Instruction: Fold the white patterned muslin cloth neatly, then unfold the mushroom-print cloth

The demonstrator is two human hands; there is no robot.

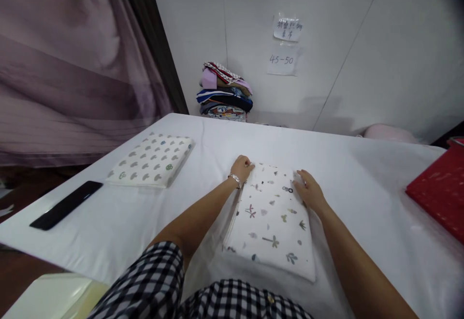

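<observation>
A folded white cloth (271, 212) printed with small plants and palm trees lies on the table before me, its long sides running away from me. At its far left corner, my left hand (242, 169), with a silver bracelet at the wrist, is closed, the fingertips pinching the edge. My right hand (310, 192) rests against the far right edge. Its thumb touches the cloth's border and the index finger stands apart from it, so the hand is partly open. The undersides of the fingers are hidden.
Another folded cloth (150, 159) with grey mushroom-like prints lies left, beside a flat black object (67, 205). A red item (440, 188) sits at the right edge of the white table (362, 203). Stacked fabrics (225, 94) stand behind, near a wall with paper signs (283, 60).
</observation>
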